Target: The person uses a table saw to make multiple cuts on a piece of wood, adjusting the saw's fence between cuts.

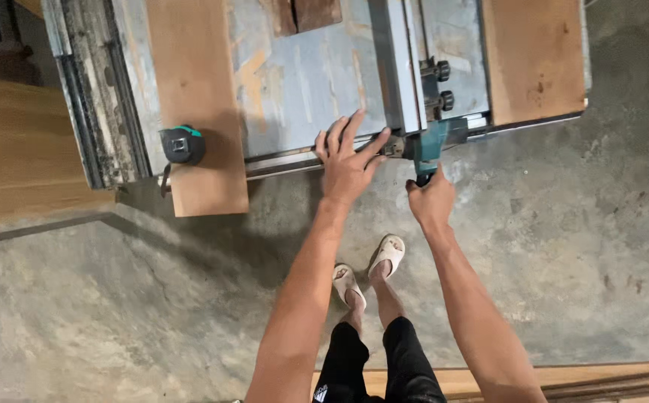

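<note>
Left hand (348, 160) laid flat, fingers spread, on front rail (287, 158) of table saw (302, 82), just left of rip fence (398, 63); nothing grasped, likely pressed there for steadying. Right hand (430, 200) closed around teal fence lock handle (427, 149) at front edge, below fence end. Fence thus between both hands, touched at handle only. Plywood board (194, 89) laid across table top toward left side, overhanging front edge; tape measure (182, 145) rested on it, well left of hands. Second board (533, 56) at right edge.

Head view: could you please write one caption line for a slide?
Left hand flat on the saw table edge, right hand gripping the teal fence lever; tape measure rests on a board.
</note>
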